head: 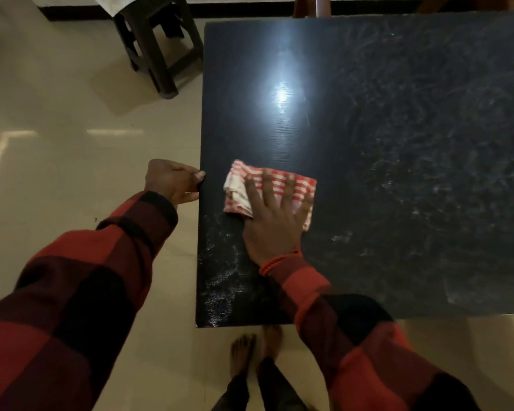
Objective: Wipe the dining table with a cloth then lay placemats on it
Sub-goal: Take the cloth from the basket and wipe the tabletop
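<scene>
The dining table (398, 173) has a dark, glossy top with dusty white smears across its right half and near its front left corner. A folded red-and-white striped cloth (300, 185) lies on the table close to the left edge. My right hand (272, 221) presses flat on the cloth with fingers spread. My left hand (172, 182) grips the table's left edge, thumb on top, fingers curled under. No placemats are in view.
A dark wooden stool (158, 46) stands on the pale tiled floor beyond the table's far left corner. Wooden chair legs (309, 5) show past the far edge. My bare feet (255, 351) stand at the table's front edge.
</scene>
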